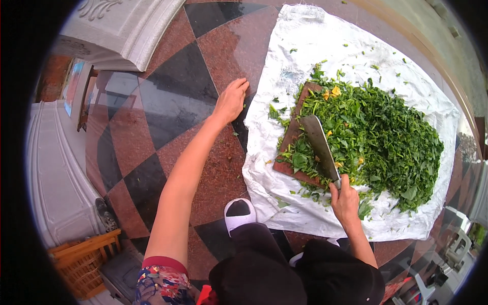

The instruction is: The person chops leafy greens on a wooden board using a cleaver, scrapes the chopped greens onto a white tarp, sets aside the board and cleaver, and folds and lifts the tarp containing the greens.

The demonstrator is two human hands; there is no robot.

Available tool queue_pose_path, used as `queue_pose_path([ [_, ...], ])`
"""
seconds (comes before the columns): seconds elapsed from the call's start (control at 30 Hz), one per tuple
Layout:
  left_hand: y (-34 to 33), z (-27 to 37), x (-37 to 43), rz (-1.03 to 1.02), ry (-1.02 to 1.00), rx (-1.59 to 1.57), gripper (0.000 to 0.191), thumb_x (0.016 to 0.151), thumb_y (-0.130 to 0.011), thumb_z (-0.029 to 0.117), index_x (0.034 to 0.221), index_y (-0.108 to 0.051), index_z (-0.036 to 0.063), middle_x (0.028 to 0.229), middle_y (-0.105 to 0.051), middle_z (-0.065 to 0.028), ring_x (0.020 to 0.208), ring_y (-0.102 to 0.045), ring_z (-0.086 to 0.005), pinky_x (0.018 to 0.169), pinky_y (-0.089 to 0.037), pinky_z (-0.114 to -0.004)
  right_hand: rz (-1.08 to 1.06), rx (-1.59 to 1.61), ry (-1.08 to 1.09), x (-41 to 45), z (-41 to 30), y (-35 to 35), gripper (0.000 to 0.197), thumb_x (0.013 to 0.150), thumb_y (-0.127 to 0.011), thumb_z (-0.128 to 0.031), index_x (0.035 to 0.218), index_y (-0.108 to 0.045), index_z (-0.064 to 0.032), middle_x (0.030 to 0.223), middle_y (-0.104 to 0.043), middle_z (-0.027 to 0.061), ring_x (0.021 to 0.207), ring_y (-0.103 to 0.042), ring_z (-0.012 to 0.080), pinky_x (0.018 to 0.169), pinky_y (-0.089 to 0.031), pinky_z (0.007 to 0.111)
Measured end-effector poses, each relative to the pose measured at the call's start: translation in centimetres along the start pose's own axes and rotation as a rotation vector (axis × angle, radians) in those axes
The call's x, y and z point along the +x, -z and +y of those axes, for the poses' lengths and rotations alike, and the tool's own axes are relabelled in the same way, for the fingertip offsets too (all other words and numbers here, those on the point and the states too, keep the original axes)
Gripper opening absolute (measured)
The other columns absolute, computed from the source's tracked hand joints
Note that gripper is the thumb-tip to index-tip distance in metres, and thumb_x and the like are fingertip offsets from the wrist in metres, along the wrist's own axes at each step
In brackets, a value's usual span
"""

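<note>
My right hand (346, 202) grips the handle of a broad-bladed cleaver (319, 143). Its dark blade reaches up and left over a wooden chopping board (294, 131), which is partly covered by greens. A large heap of chopped leafy greens (396, 141) spreads from the board to the right, with a few yellow blossoms (335, 91) among it. Board and heap lie on a white woven sheet (263, 179). My left hand (231, 100) holds nothing; it is stretched out over the tiles, just left of the sheet's edge, with its fingers slightly apart.
Red and black checkered floor tiles (179, 95) surround the sheet. A pale carved column base (137, 42) stands at upper left. A wooden slatted piece of furniture (85, 263) is at lower left, and grey plastic chair-like items (455, 248) are at lower right. My slippered foot (240, 215) is by the sheet.
</note>
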State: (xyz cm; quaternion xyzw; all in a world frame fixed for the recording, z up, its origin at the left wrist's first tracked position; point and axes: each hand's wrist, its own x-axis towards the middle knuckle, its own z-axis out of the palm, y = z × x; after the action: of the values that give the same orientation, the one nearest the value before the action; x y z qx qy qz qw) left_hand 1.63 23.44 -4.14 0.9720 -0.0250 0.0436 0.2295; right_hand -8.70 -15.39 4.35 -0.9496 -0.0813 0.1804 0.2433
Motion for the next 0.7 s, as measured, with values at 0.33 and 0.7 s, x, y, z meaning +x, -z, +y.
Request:
queue_pose_path([
  [0.33,-0.7,4.1,-5.9,0.157,0.005,-0.006,0.024,0.073,-0.051,-0.007,0.095,-0.059,0.0006,0.088,-0.052,-0.0119,0.088,-0.052,-0.0312,0.076,-0.045,-0.039,0.007,0.056,0.014,0.3,0.3,0.2,0.022,0.085,-0.057,-0.017,0.097,-0.044,-0.0041,0.062,-0.058,0.0215,0.057,-0.056,0.0435,0.051,-0.042,0.050],
  [0.7,4.1,2.6,-0.4,0.110,0.665,-0.951,0.004,0.077,-0.064,0.002,0.080,-0.064,0.0036,0.074,-0.062,-0.0005,0.067,-0.057,-0.0055,0.058,-0.047,-0.020,0.004,0.046,0.008,0.1,0.4,0.0,0.022,0.085,-0.057,-0.018,0.096,-0.043,-0.0048,0.063,-0.058,0.0211,0.058,-0.056,0.0437,0.052,-0.042,0.050],
])
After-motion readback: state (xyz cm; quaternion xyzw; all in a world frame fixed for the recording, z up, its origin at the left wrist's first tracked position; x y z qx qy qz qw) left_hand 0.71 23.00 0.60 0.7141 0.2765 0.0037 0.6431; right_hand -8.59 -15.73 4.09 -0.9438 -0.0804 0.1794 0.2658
